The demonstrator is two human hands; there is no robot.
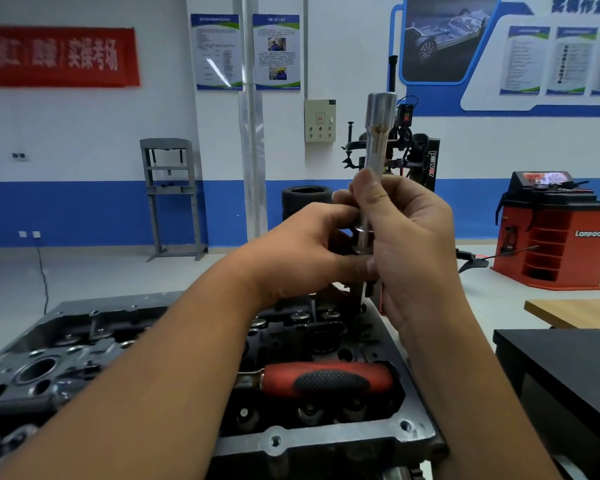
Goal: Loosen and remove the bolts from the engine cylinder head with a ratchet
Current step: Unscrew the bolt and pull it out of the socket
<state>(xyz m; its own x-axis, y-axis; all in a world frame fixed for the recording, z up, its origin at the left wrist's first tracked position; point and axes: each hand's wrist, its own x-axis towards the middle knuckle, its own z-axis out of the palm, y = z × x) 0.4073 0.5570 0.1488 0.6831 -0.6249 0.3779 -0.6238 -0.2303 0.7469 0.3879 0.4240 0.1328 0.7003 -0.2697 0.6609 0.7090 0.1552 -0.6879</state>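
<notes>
**Socket and bolt held up over the cylinder head**

Raised above the far end of the engine cylinder head (pixel 406 432): a long chrome socket (pixel 378 133), upright, open end up, with a bolt (pixel 363 237) showing below it between the two hands. Whether the bolt sits in the socket or merely against it cannot be told. Gripped around the socket's lower half by the right hand (pixel 409 244), fingers curled about the shaft. Pinched at the bolt's flange level by the left hand (pixel 302 254), thumb and fingertips closed on the metal, lower shank hidden behind the fingers.

Lying across the near part of the head, untouched: the ratchet (pixel 326 379), red handle with a black grip pad, its metal neck pointing left under the left forearm. Valve-spring tops and open bores visible across the head's upper face.

Beyond, on the workshop floor: a grey press frame (pixel 170 195), stacked tyres (pixel 305 195), a red wheel balancer (pixel 561 244). At right, a wooden table (pixel 575 311) edge and a black cabinet (pixel 565 368).
</notes>
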